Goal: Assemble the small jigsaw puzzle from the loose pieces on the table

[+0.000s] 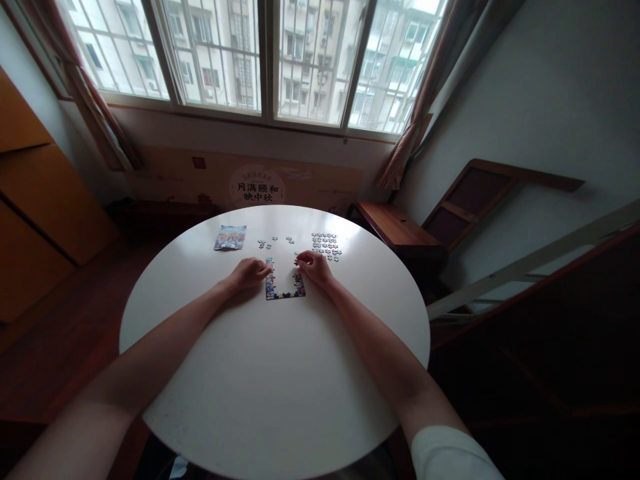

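A partly joined jigsaw puzzle [285, 295] lies on the white round table [280, 373], its pieces forming a U-shaped border along the left, bottom and right. My left hand [250, 272] rests at the upper left side of this border, fingers curled in, with the fingertips by its edge. At the top of the right side, my right hand [315, 265] pinches a small puzzle piece [297, 261]; the fingers partly cover it. Loose puzzle pieces [264, 245] are scattered just beyond the hands. More pieces stand in neat rows [325, 241] to the right.
A colourful picture sheet [231, 237] lies at the table's far left. Past the right edge stands a wooden bench [397, 225], with a wooden frame [467, 193] leaning by the wall. Barred windows [315, 63] and a printed board [300, 177] are behind the table.
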A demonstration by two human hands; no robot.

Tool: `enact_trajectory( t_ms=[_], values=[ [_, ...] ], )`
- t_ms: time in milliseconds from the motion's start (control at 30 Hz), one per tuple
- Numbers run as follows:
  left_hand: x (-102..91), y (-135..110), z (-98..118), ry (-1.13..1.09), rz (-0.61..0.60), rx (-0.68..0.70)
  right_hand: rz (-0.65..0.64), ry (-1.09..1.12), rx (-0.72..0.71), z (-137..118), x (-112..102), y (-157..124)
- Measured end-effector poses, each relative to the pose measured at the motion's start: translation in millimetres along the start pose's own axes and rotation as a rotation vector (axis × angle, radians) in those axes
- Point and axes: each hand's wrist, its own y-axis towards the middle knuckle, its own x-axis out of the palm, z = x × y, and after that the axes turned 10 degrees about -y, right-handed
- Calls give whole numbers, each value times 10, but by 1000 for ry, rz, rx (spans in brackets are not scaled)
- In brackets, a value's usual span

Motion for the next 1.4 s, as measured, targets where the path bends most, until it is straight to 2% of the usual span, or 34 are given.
enact_trajectory(
  t_ms=[133,300,600,833,1400],
  values=[
    [-13,-7,25,29,-12,3,-32,88,22,13,0,11],
    [-22,-8,40,30,-8,12,-17,82,34,37,7,27],
    [-9,5,-9,65,-39,22,-80,79,47,-22,-43,48],
    [-21,-6,-1,93,-57,57,-291,196,18,-50,-252,54],
    [-29,-1,-29,200,-84,74,-323,212,67,-79,-213,35]
  ],
)
